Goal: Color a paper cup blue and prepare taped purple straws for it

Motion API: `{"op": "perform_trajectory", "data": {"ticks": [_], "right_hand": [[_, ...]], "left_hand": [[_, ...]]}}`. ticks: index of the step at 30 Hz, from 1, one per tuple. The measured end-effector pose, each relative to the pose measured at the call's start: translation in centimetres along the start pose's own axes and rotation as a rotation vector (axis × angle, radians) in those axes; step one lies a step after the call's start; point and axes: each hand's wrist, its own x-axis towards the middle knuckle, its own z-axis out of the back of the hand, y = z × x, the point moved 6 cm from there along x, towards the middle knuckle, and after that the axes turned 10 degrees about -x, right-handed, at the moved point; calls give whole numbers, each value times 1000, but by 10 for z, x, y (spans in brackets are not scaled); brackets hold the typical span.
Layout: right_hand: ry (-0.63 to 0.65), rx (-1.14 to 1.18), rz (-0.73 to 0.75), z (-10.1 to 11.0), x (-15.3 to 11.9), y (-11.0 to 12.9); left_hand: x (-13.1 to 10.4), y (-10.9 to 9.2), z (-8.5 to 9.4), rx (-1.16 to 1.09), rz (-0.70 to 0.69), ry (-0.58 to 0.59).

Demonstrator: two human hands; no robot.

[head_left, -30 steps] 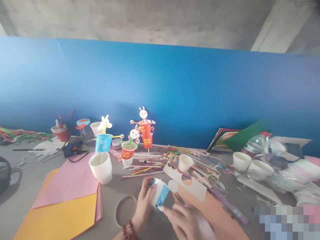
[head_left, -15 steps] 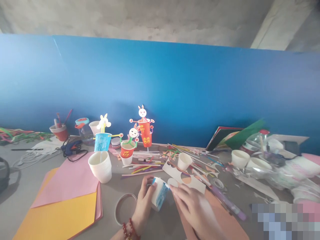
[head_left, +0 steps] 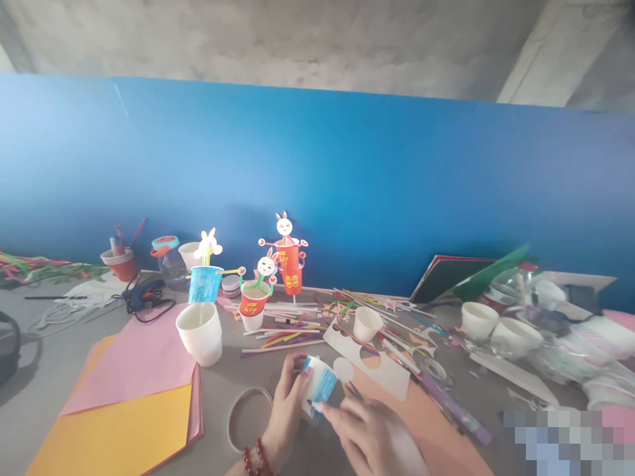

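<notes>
My left hand (head_left: 286, 406), with a red bead bracelet at the wrist, grips a small white paper cup (head_left: 320, 378) partly coloured blue. In my right hand (head_left: 370, 430) is a small white-tipped marker (head_left: 316, 406), its tip at the lower part of the cup's side; most of it is hidden by the fingers. Left of my hands lies a tape ring (head_left: 249, 418). Beyond them a white cup (head_left: 368, 324) stands beside a white card with round cut-outs (head_left: 391, 375). A blue cup figure (head_left: 204, 284) rises from a stack of white cups (head_left: 200, 337).
Pink paper (head_left: 143, 363) and yellow paper (head_left: 119, 430) lie at left. Red cup rabbit figures (head_left: 292, 268) stand near the blue panel (head_left: 317, 165). Coloured sticks (head_left: 292, 336) spread over the middle. White cups (head_left: 479, 320) and plastic bags (head_left: 570, 350) lie at right.
My right hand has moved down and slightly left, taking the marker tip from the cup's upper right edge to its lower side. The view has shifted slightly.
</notes>
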Motion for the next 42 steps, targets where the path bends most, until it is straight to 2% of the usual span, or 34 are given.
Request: {"op": "perform_trajectory", "data": {"ticks": [4, 6, 9, 14, 18, 20, 24, 26, 32, 38, 42], "right_hand": [[-34, -51, -147, 5, 2, -12], [-44, -45, -104, 7, 2, -8], [5, -21, 1, 7, 2, 1], [-44, -48, -143, 13, 5, -11], [-43, 6, -22, 9, 0, 1], [-36, 24, -6, 9, -3, 4], [-103, 52, -163, 18, -2, -11], [-122, 115, -192, 21, -1, -17], [-84, 237, -137, 21, -5, -8], [72, 92, -131, 13, -9, 2], [70, 21, -91, 11, -6, 5]], "left_hand": [[0, 1, 1, 9, 15, -28], [0, 1, 0, 13, 14, -22], [1, 1, -1, 36, -9, 12], [1, 1, 1, 53, -1, -8], [0, -1, 0, 50, -14, 4], [0, -3, 0, 50, -23, 4], [-2, -7, 0, 44, -8, -15], [-3, -8, 0, 42, 1, -23], [-1, -3, 1, 31, -11, 4], [-1, 0, 1, -18, -5, 11], [-1, 2, 1, -14, 31, 25]]}}
